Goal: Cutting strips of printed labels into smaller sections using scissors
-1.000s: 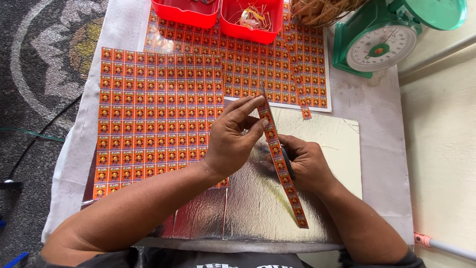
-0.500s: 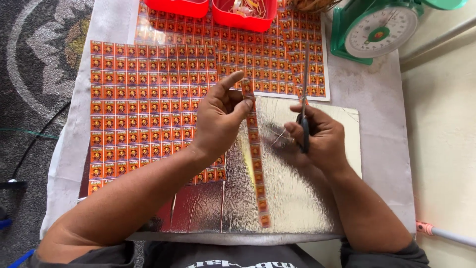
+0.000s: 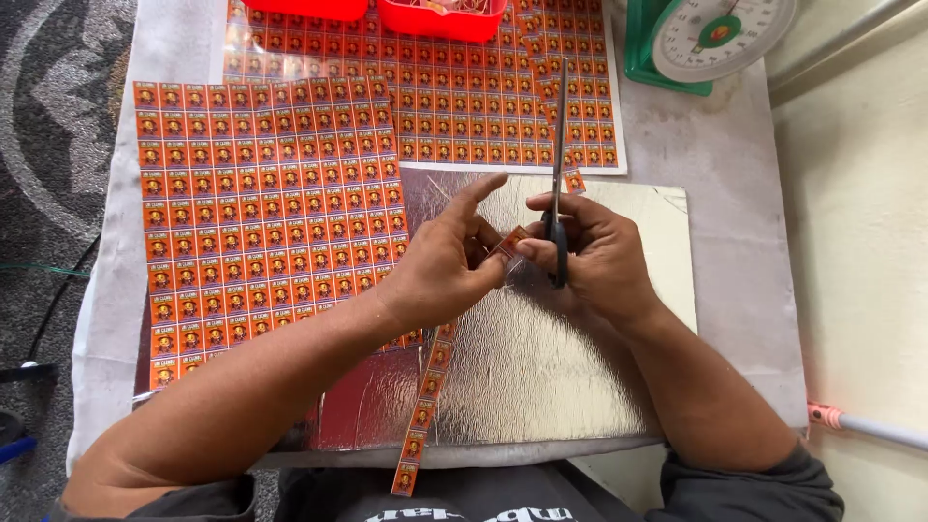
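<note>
Left hand (image 3: pixel 447 259) is pinched on the upper end of a sticker strip (image 3: pixel 425 391), thumb and fingers closed on it, index finger stretched out toward the far edge. Right hand (image 3: pixel 592 253) is clamped around the handles of a pair of scissors (image 3: pixel 558 174). The two hands are held close together over the middle of the worktop, and the strip's top end (image 3: pixel 510 242) is fed between them, right at the scissors.

Strip: one sticker wide, orange, long axis run diagonally from the hands down to the near edge of the worktop. Lower end is hung past that edge, over the lap. Upper end is pointed up-right toward the scissors.

Scissors: blades pointed away from the body, toward the far edge, long axis near vertical in view. Blades are seen as one thin line; whether they are open cannot be told.

Under the hands a silver foil sheet (image 3: pixel 522 387) is laid, reaching the near edge, with a pale cutting board (image 3: pixel 667 261) shown at its right side. An uncut orange sticker sheet (image 3: pixel 251 203) is laid on the left half of the worktop. A second sticker sheet (image 3: pixel 464 106) is spread along the far edge. Two red trays (image 3: pixel 440 19) are set on the far edge. A green dial scale (image 3: pixel 710 39) is placed at the far right corner.
</note>
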